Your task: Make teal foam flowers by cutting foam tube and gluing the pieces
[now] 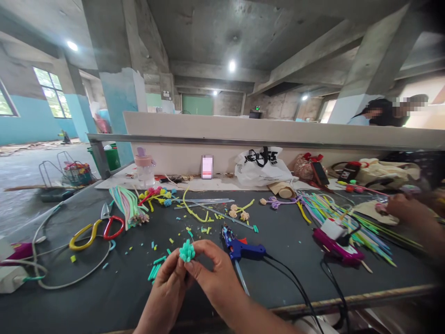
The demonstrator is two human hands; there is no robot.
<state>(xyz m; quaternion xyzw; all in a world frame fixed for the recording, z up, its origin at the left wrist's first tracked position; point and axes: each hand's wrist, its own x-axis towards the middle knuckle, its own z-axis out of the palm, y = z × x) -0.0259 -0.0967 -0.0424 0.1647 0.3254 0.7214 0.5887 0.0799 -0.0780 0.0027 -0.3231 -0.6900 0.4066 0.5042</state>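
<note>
A small teal cluster of short fuzzy pipe cleaner pieces (187, 251) is pinched between the fingertips of both hands above the dark table (121, 297). My left hand (170, 277) closes on its left side, and my right hand (215, 269) presses it from the right with thumb and forefinger. Loose teal pipe cleaner pieces (154, 271) lie just left of my left hand. To the right of my hands rests a blue glue gun (243, 249), a clear glue stick poking from it. Tiny yellow and teal offcuts are scattered beyond my hands.
Scissors (97, 232) with yellow and red handles lie left, near a looping cable. Pipe cleaner bundles (127, 206) and a bottle (145, 169) stand behind. A phone (206, 167) leans on the partition. Rightward are a purple glue gun (339, 248) and another person's hand (403, 206).
</note>
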